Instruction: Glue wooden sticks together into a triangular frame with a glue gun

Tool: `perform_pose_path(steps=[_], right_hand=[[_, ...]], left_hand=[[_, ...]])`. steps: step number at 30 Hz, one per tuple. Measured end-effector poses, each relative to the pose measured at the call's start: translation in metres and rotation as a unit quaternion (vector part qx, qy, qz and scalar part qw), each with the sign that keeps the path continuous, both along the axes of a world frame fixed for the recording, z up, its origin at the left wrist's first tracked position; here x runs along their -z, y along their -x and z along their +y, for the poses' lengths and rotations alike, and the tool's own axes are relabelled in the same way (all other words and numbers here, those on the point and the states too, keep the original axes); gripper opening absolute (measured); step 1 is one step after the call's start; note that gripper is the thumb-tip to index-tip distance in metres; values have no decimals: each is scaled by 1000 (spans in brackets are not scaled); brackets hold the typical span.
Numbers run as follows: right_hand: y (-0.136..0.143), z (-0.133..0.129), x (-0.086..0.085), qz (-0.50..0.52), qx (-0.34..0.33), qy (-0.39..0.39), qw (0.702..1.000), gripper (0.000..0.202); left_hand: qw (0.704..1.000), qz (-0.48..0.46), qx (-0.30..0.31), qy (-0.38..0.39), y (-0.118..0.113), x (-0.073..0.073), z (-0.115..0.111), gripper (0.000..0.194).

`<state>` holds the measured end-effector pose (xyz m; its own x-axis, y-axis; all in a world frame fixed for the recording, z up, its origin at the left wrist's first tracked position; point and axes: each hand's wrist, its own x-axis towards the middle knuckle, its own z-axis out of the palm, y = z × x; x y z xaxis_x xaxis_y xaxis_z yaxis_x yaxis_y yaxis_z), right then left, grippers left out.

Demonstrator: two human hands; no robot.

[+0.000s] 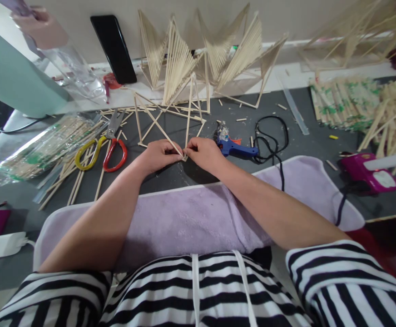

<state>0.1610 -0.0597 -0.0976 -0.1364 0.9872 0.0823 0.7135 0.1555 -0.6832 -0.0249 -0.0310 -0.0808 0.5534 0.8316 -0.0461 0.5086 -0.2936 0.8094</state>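
A frame of thin wooden sticks [157,121] stands on the dark table, its near corner between my two hands. My left hand [162,154] pinches the sticks just left of that corner. From the right, my right hand [201,152] grips the same corner with thumb and fingers, close beside my left. A blue glue gun [237,148] lies right of my right hand, its nozzle end coated in whitish residue. Scissors with one yellow and one red handle [114,156] rest to the left of my left hand.
Fan-shaped stick models [180,59] and a black phone [113,49] stand along the back. Bagged sticks [41,147] lie left, more bundles [348,102] right. A purple cloth [184,218] covers the front edge. A black cable [281,168] crosses it.
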Motion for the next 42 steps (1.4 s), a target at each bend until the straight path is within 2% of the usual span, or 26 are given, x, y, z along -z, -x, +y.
perform_pose_path(steps=[15, 23, 28, 33, 37, 42], right_hand=[[0, 0, -3, -5, -8, 5, 1000, 13], [-9, -1, -6, -55, -97, -13, 994, 17], [-13, -11, -8, -114, -155, -66, 979, 25], [-17, -8, -8, -140, -194, -72, 968, 24], [-22, -3, -7, -122, -208, -75, 968, 23], [-22, -4, -9, -149, -208, -93, 962, 23]], left_hand=[[999, -11, 15, 33, -1, -2, 1, 22], [1000, -3, 0, 21, -1, -1, 0, 20], [1000, -1, 7, 19, 0, 0, 2, 17], [1000, -2, 0, 19, -1, 0, 2, 17], [1000, 9, -3, 14, -1, -1, 2, 17], [1000, 23, -1, 13, 0, 1, 4, 17]])
